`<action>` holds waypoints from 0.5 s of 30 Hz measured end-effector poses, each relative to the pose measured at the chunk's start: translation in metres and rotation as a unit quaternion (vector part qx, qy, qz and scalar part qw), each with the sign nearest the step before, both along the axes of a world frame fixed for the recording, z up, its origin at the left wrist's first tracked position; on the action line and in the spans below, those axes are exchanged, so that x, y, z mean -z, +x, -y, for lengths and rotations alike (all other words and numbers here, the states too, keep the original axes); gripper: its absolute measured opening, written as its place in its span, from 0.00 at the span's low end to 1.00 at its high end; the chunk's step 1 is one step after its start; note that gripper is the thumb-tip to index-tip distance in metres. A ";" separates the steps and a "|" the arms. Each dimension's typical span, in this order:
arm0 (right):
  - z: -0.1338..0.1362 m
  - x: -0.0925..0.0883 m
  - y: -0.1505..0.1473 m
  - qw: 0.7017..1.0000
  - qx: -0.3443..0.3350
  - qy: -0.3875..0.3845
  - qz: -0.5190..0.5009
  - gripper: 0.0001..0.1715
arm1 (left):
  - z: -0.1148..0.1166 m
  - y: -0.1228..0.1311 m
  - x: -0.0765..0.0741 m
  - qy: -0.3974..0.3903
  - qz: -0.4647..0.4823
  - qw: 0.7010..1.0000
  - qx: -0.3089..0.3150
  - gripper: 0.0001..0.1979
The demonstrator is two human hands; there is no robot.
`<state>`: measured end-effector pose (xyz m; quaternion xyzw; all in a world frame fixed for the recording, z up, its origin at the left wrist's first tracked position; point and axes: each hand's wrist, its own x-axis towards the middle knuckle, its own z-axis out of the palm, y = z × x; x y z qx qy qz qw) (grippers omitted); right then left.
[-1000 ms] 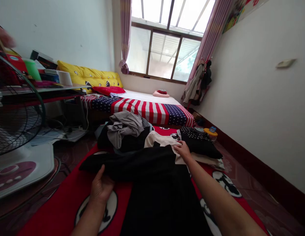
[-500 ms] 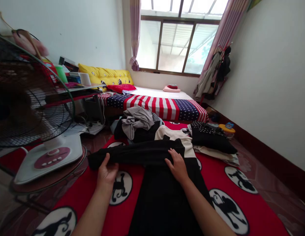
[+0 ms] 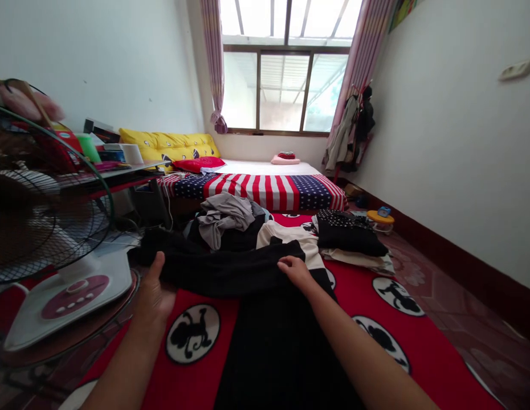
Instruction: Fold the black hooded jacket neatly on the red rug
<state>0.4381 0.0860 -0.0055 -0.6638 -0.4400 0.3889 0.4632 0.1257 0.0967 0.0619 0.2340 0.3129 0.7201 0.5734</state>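
Observation:
A black-and-cream long-sleeved top lies spread on a red blanket, its cream shoulder part at the far end. One black sleeve stretches left across it. My left hand grips that sleeve near the cuff, thumb on the near side and fingers mostly hidden behind the cloth. At the shoulder end, my right hand pinches the sleeve's fabric with fingertips together. The sleeve sags slightly between both hands, and its cuff end looks raised and blurred.
The red blanket bears monkey prints. Beyond the top sits a grey and black clothes pile; right of it, a folded stack. A fan stands close on the left. A bed is under the window.
My left hand has closed on the sleeve and raised its cuff end. My right hand has gone from lying flat on the sleeve to pinching it. The view has shifted right.

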 end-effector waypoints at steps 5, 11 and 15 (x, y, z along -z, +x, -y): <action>-0.010 -0.002 0.018 0.985 0.010 -0.068 -0.159 0.27 | 0.055 0.078 -0.032 0.137 -0.132 0.969 0.159 0.14; 0.007 0.009 0.036 0.937 0.016 -0.056 -0.345 0.31 | 0.138 0.113 0.031 0.352 -0.418 0.621 0.562 0.18; 0.012 0.014 0.032 0.940 0.024 -0.020 -0.339 0.26 | 0.154 0.104 0.065 0.324 -0.456 0.626 0.543 0.15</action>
